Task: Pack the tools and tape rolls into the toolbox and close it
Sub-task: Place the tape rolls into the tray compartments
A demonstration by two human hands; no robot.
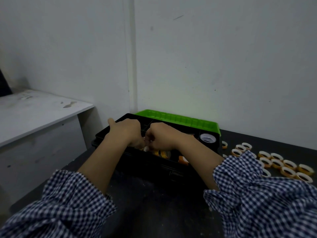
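Black toolbox (151, 166) open, green lid (178, 118) laid back, orange tape rolls (277, 164) clustered just right of it

Inside the toolbox (101, 134), the fingertips of the left hand (127, 133) and right hand (164, 137) are tucked out of sight where they meet, so whether either grips anything cannot be told, and the wrists cover most of the orange tape rolls (163, 154) there. Right of the toolbox, the right sleeve (248, 186) hides some of the loose rolls (277, 164) on the desk (154, 203). Far left of the toolbox, a dark object (4, 83) is cut by the picture's edge, too little to identify.
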